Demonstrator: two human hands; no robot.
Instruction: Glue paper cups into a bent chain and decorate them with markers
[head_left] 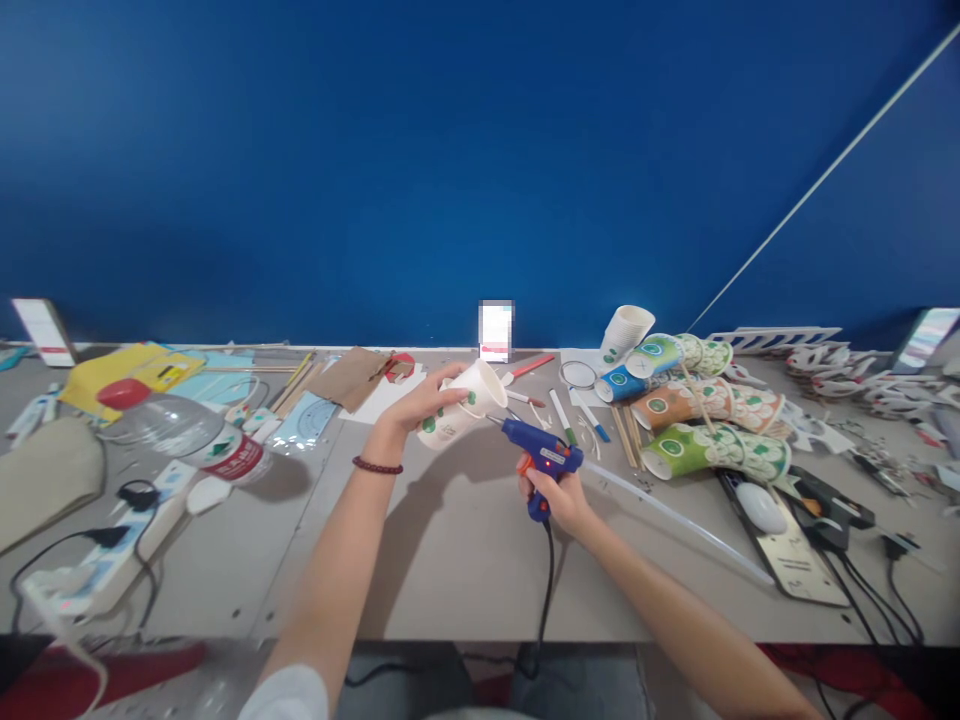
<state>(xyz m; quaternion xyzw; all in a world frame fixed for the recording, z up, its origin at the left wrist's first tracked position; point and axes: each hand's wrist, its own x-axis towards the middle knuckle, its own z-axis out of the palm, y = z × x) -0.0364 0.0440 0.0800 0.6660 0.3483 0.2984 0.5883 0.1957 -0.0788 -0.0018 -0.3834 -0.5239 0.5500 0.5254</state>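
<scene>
My left hand (pixel 426 402) is wrapped round a white paper cup (pixel 452 420) printed with green marks. The cup lies tilted in the air, its mouth toward the upper right. In my right hand (pixel 559 495) is a blue hot glue gun (pixel 546 452) with an orange trigger and a small red light. Its nozzle points up and left at the cup's side, near the rim; whether it touches I cannot tell. A long clear glue stick (pixel 679 522) sticks out of the gun's back, and a black cord hangs from its handle.
Patterned paper tubes (pixel 682 455) and stacked white cups (pixel 627 332) lie at right, near markers (pixel 561 415). A second, black glue gun (pixel 832 508) lies by a phone-like slab (pixel 802 570). At left are a plastic bottle (pixel 191 435), a power strip (pixel 124 550) and brown cardboard (pixel 351 377).
</scene>
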